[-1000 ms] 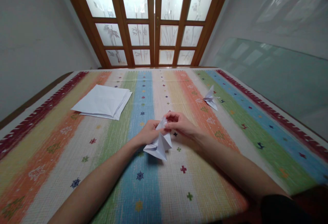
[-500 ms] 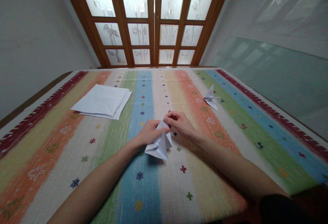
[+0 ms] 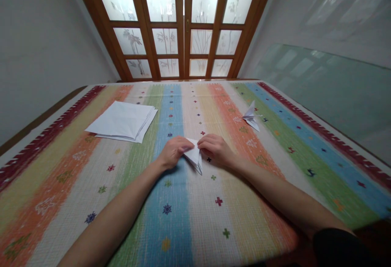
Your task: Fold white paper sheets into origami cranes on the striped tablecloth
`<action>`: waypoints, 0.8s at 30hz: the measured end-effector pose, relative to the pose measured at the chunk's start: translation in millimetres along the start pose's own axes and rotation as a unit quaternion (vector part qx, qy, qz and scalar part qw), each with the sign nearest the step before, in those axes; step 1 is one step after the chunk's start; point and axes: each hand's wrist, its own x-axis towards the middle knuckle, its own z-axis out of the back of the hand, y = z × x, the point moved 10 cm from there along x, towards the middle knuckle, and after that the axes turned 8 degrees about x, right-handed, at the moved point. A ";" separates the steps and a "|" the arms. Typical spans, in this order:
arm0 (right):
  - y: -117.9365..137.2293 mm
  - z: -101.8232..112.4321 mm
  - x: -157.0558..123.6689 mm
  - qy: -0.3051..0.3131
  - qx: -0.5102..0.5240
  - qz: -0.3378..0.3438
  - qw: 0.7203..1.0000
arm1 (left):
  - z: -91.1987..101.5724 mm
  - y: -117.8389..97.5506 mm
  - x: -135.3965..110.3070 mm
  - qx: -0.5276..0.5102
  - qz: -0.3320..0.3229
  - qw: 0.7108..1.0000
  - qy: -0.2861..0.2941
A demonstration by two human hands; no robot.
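A piece of folded white paper (image 3: 193, 156) lies between my hands at the middle of the table, one pointed end toward me. My left hand (image 3: 175, 151) grips its left side, thumb and fingers closed on the edge. On the other side, the bent fingers of my right hand (image 3: 215, 148) pinch the paper's upper right edge. My fingers cover part of the folds on both sides.
A stack of white paper sheets (image 3: 122, 119) lies at the left. To the right rests a folded paper crane (image 3: 251, 117). A striped tablecloth (image 3: 226, 185) covers the table. Wooden doors with frosted panes (image 3: 165, 41) stand beyond.
The folded paper has turned and now looks flatter and more compact, its spread flaps no longer hanging toward me. My left hand has shifted slightly left, and my right fingers have lowered onto the paper.
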 end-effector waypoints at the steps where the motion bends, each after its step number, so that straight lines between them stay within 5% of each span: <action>1: 5.4 -5.4 -2.8 0.031 -0.030 0.035 0.998 | -2.8 5.2 -1.0 0.007 0.012 1.000 0.013; 5: 12.4 -21.1 -14.4 0.110 -0.087 0.082 0.987 | -19.8 19.5 -6.1 0.094 0.038 0.990 0.099; 12: 19.9 -31.0 -16.6 0.167 -0.058 -0.024 0.984 | -49.1 33.9 -27.1 0.255 0.060 0.917 0.302; 16: 36.3 -39.0 -23.2 0.157 -0.082 -0.064 0.982 | -49.9 36.1 -31.2 0.294 0.079 0.897 0.321; 24: 76.7 -43.3 -46.5 0.163 -0.119 -0.003 0.979 | -47.1 39.7 -31.0 0.312 0.096 0.892 0.312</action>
